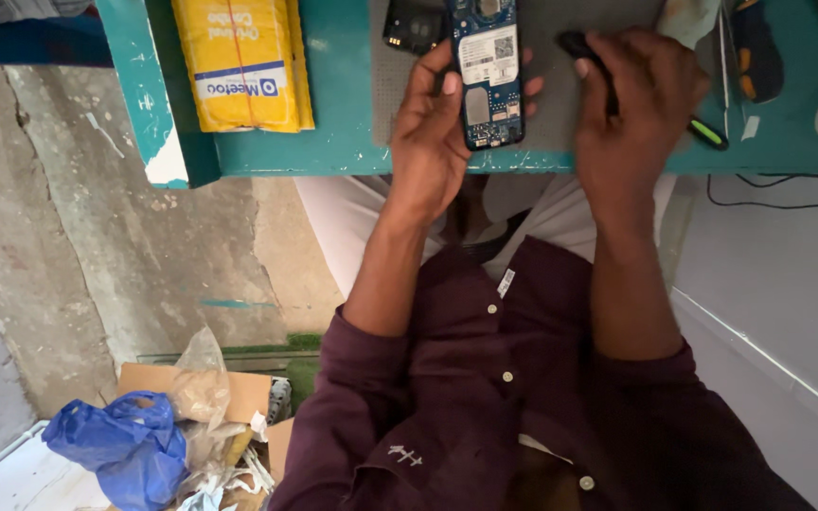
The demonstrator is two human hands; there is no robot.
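While the left hand (437, 132) pinches an opened phone (487, 76) upright at top centre, its blue circuit board bared, the right hand (631, 114) closes around a black, green-tipped tool (707, 132); the back cover (414, 26) already lies off on the teal table (343, 114), so disassembly looks partway.

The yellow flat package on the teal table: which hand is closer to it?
Left. The left hand, holding the blue circuit board, is just beside the yellow flat package; the right hand, holding a black tool, is beyond the board.
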